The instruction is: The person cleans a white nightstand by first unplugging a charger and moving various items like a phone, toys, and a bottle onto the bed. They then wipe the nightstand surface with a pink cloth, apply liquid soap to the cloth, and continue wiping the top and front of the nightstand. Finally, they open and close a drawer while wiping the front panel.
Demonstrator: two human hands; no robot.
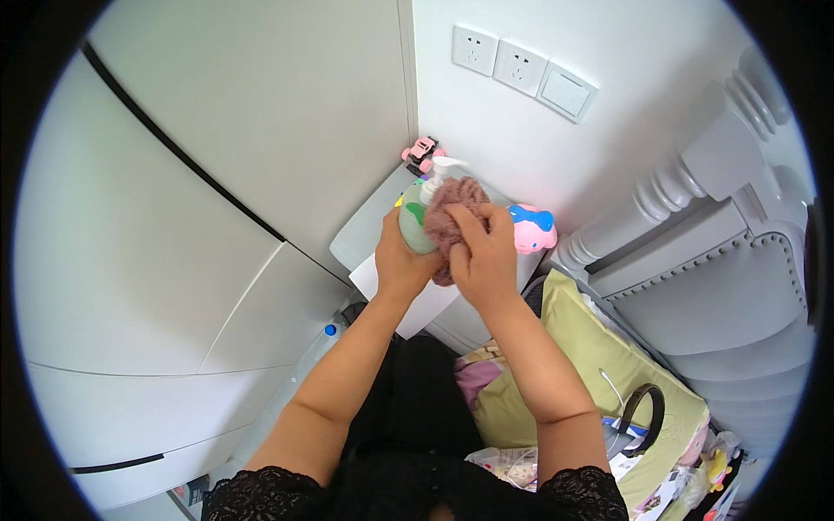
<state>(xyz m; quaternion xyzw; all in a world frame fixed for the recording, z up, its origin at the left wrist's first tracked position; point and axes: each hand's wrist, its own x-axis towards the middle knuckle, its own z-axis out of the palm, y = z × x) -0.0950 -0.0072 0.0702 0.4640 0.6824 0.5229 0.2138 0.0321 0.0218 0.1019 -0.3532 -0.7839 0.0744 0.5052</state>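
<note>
My left hand (402, 262) is wrapped round a pale green pump bottle (415, 224) with a white pump top (441, 174). The bottle is raised above a small light-grey nightstand (358, 233). Bunched in my right hand (486, 260) is a fuzzy mauve cloth (453, 213), pressed against the bottle's right side. The cloth hides part of the bottle. Just right of my right hand, a pink toy figure with a blue bow (532, 230) rests on the nightstand. A pink toy car (421, 153) stands at its far corner.
White paper (417, 306) lies on the nightstand's near side. A white cabinet (174, 260) borders the left; wall sockets (519, 68) are above. At right are a grey headboard (721, 295) and a yellow-green pillow (565, 330) with a dark band (647, 417) and cable. A blue-capped bottle (330, 330) stands lower left.
</note>
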